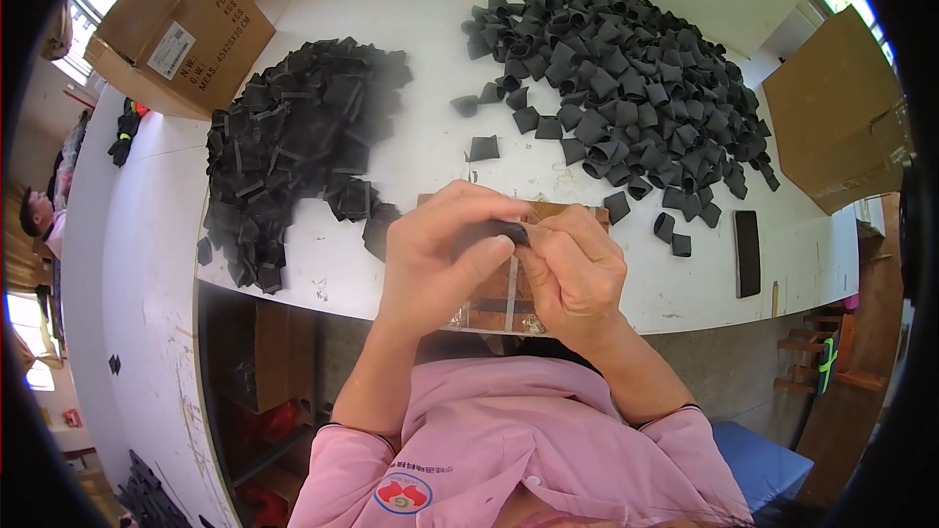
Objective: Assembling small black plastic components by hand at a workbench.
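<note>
Both hands meet over a brown board at the table's front edge. Between them is a small black fabric tube, mostly hidden by the fingers. My left hand curls around it, thumb and forefinger closed on its end. My right hand pinches the same end with fingers bunched together. Beyond the hands, a loose black piece lies alone on the white table. To the right rises a big heap of short open black tubes; at the left lies a heap of flatter black pieces.
Cardboard boxes stand at the far left and far right of the white table. A dark phone lies near the right front edge. A blue stool is below right. Another person is at the far left.
</note>
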`<state>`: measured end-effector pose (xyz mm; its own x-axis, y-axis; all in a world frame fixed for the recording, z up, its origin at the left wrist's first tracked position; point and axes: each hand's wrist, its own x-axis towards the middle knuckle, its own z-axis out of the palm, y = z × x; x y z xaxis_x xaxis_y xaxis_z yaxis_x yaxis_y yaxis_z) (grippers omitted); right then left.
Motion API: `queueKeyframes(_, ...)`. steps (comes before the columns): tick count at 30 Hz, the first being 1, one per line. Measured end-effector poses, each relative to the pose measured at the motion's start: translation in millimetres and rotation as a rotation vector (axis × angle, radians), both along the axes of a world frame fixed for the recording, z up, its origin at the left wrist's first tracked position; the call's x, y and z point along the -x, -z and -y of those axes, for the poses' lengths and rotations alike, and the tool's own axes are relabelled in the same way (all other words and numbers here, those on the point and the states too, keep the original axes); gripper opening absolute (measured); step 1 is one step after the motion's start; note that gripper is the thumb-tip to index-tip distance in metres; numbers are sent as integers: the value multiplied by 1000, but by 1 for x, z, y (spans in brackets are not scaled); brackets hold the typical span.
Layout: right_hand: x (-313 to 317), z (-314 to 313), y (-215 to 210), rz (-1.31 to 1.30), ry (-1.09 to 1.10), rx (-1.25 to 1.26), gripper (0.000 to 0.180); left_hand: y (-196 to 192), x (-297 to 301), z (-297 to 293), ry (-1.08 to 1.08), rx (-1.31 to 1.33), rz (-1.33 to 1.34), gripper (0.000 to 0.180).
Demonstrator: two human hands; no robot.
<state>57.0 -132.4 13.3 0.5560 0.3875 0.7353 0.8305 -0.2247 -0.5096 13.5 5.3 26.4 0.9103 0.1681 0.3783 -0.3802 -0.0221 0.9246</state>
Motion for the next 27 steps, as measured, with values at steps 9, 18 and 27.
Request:
queueKeyframes(9, -3, 2, -15, -54, -112, 11, 18, 11, -6, -11, 190, 293, 6, 7)
queueKeyframes(18, -3, 0, 6, 44, -21, -5, 19, 12, -5, -7, 46, 20, -5, 13)
queueKeyframes(27, 3, 1, -11, -69, -7, 137, 14, 26, 10, -5, -14, 136, -240, 7)
